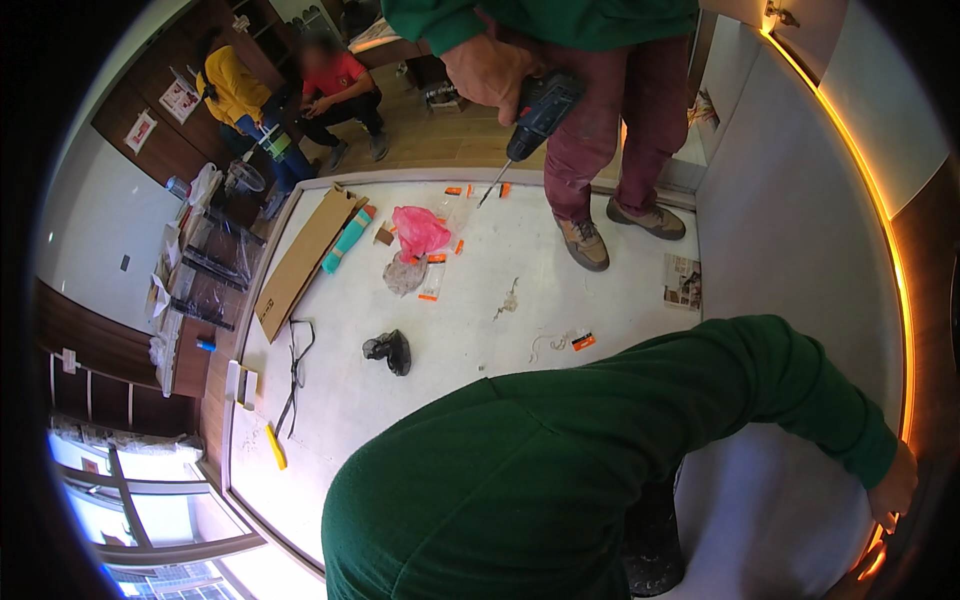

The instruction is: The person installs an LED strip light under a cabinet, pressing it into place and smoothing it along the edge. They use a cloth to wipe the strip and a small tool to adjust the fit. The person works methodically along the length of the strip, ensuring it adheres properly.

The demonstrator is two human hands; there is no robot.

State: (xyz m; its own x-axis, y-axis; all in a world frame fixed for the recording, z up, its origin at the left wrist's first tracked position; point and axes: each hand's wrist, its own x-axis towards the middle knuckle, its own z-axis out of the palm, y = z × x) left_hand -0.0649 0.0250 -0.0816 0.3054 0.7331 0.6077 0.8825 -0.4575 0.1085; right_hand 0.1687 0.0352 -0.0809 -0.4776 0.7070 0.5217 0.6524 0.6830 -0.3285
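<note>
My left arm in a green sleeve (690,390) reaches across to the right side, elbow raised. At the lower right, my left hand (892,490) has its fingers closed together at the glowing LED light strip (893,265), which runs along the edge of the pale panel (790,230). Below it, near a bent, bright bit of light, my right hand (850,582) shows only in part, dark and at the rim, with its fingers hidden. Across from me stands a co-worker in maroon trousers (590,130), one hand holding a cordless drill (545,112), bit pointing down.
On the white floor board lie a long cardboard piece (308,262), a pink plastic bag (420,230), a black plastic bag (390,350), a black strap (293,375), a yellow cutter (276,447) and small orange-topped packets (432,280). Two people are at the back left.
</note>
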